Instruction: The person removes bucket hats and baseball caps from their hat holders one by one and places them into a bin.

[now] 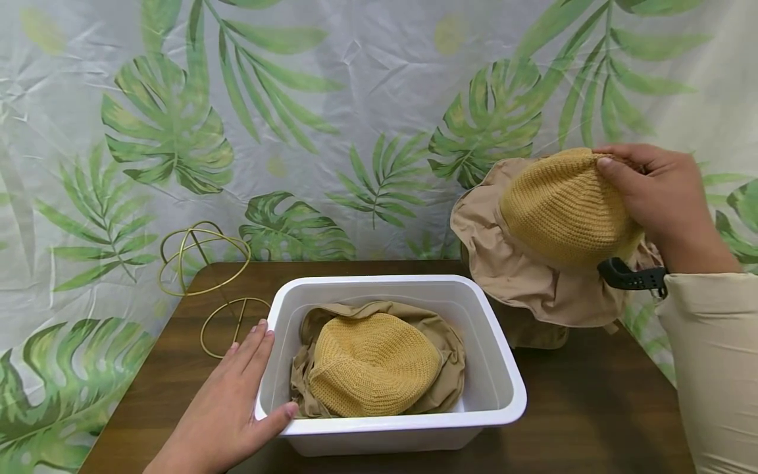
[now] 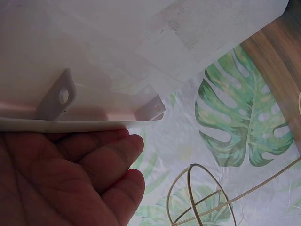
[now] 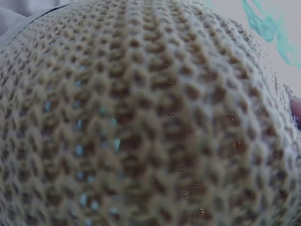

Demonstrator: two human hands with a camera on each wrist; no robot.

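My right hand [image 1: 672, 194] pinches the crown of a yellow knit hat [image 1: 565, 207] at the right. Behind and below that hat spreads a tan cloth hat [image 1: 521, 263] with a wide, floppy brim. Knit mesh fills most of the right wrist view, where the yellow knit hat [image 3: 141, 113] is very close. On the left, my left hand [image 1: 227, 401] rests against the rim of a white plastic tub [image 1: 391, 424], its fingers straight. Another yellow knit hat [image 1: 376, 365], dented on top, lies in the tub over a khaki cloth hat [image 1: 453, 355].
A gold wire stand [image 1: 204, 263] rises at the table's left, close to the tub. The brown wooden table [image 1: 592, 395] extends under everything. Behind hangs a leaf-print cloth [image 1: 379, 99]. Below the tan hat, more khaki cloth [image 1: 539, 334] shows; whatever supports it is hidden.
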